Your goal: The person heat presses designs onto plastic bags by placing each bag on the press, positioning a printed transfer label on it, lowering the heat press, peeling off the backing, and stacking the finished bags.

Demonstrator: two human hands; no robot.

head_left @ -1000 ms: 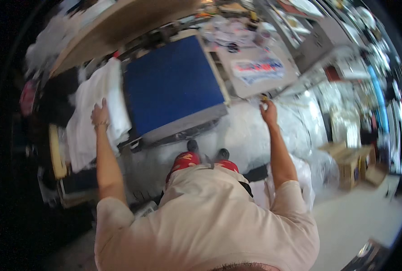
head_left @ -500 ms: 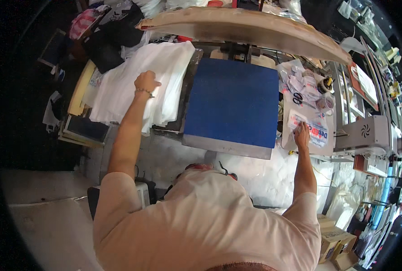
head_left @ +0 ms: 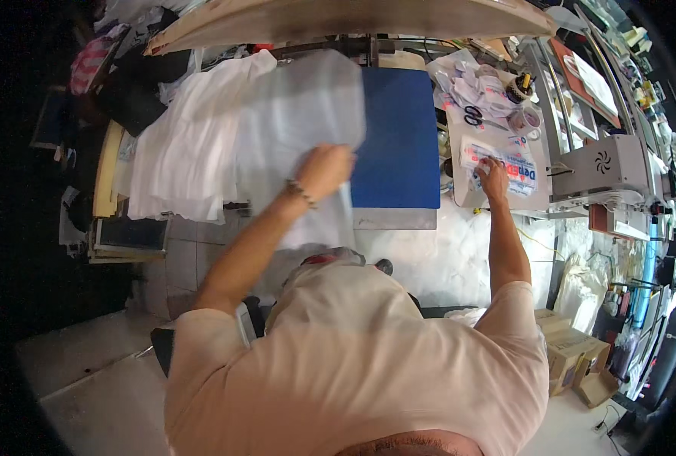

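My left hand (head_left: pixel 327 169) is closed on a thin white cloth (head_left: pixel 303 102), blurred by motion. The cloth hangs across the left part of a flat blue press pad (head_left: pixel 398 140). Left of the pad lies a stack of white cloths (head_left: pixel 189 140). On a side board to the right, my right hand (head_left: pixel 493 179) has its fingers bent and pinched at a printed transfer sheet (head_left: pixel 519 172) with blue and red print. What lies under those fingertips is partly hidden.
A long padded brown panel (head_left: pixel 353 21) spans the far side above the pad. Black scissors (head_left: pixel 474 116), a clear tub (head_left: pixel 524 120) and paper scraps (head_left: pixel 493 90) lie on the side board (head_left: pixel 467 199). A grey machine box (head_left: pixel 600 163) stands farther right, with cardboard boxes (head_left: pixel 573 353) below.
My left hand has taken a white cloth from the stack and swung it rightward over the blue pad. My right hand stays at the printed sheets. The whole view has shifted.
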